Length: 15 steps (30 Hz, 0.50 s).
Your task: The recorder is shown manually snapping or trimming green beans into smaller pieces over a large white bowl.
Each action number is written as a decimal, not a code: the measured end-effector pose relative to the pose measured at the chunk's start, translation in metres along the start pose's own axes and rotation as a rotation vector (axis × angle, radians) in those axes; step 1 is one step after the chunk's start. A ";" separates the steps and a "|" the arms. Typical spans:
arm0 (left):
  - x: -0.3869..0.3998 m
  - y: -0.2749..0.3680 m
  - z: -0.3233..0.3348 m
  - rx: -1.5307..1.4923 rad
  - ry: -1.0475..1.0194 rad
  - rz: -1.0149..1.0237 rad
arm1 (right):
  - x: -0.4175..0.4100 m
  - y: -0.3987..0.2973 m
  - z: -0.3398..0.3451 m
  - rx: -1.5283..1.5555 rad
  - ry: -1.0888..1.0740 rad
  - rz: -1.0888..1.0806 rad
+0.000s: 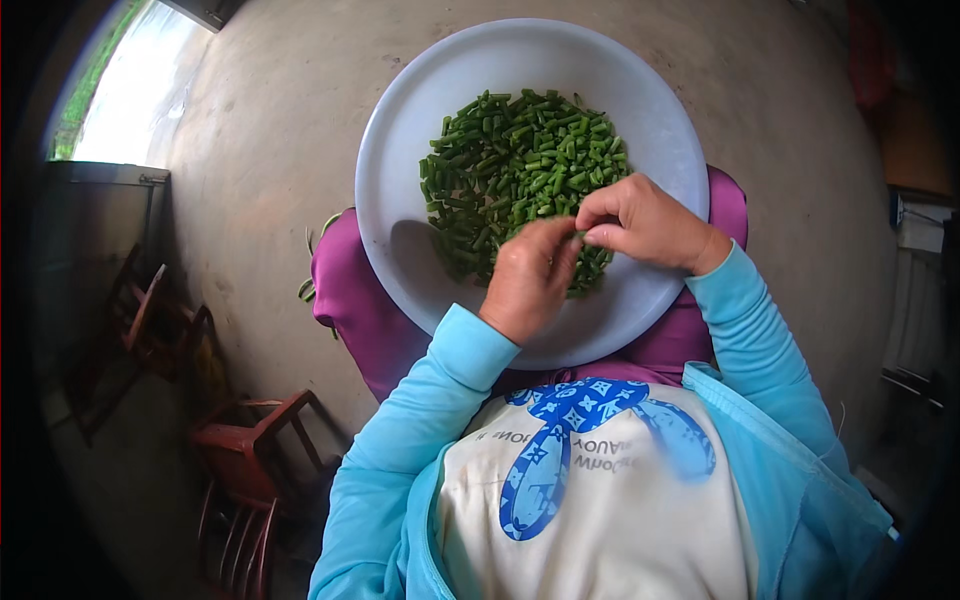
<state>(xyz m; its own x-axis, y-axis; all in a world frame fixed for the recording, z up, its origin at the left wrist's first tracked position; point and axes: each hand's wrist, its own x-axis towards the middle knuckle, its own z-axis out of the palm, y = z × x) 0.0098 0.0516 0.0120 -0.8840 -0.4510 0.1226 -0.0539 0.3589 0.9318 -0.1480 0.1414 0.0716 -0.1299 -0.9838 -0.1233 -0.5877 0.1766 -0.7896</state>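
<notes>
A wide, pale plastic basin [660, 112] rests on my lap, over purple trousers [360, 277]. Short cut pieces of green beans [525, 150] cover the middle of its bottom. Above the near right part of the pile, my left hand [529, 274] and my right hand [649, 225] meet at the fingertips. A small bit of green bean [580, 235] shows between the pinched fingers, mostly hidden by them. The left fingers are slightly blurred.
Long green bean pods [307, 289] stick out beside my left knee, low near the concrete floor [255, 150]. Reddish-brown wooden chairs [247, 450] stand at the lower left. Bright light enters through a doorway [135, 82] at the upper left.
</notes>
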 end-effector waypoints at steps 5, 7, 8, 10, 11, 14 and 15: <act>0.001 0.007 -0.001 0.062 -0.030 0.058 | -0.018 0.005 0.018 0.183 0.107 0.171; -0.001 0.006 0.001 0.105 -0.061 0.094 | -0.022 0.004 0.023 0.231 0.197 0.151; -0.002 0.007 0.001 0.105 -0.064 0.093 | -0.024 0.005 0.026 0.232 0.198 0.153; -0.003 0.008 0.002 0.244 -0.166 0.012 | -0.026 0.007 0.031 -0.046 0.250 -0.052; -0.002 0.008 0.003 0.244 -0.167 0.013 | -0.026 0.006 0.031 -0.045 0.251 -0.052; -0.003 0.006 0.004 0.175 -0.146 0.045 | -0.025 0.002 0.031 0.149 0.225 0.086; -0.003 0.007 0.004 0.074 -0.093 0.019 | -0.024 0.003 0.028 0.324 0.151 0.142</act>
<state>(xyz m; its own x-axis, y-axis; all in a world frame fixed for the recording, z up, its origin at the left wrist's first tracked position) 0.0103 0.0589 0.0168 -0.9244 -0.3667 0.1046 -0.0677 0.4278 0.9013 -0.1241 0.1648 0.0558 -0.3227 -0.9303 -0.1743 -0.2754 0.2685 -0.9231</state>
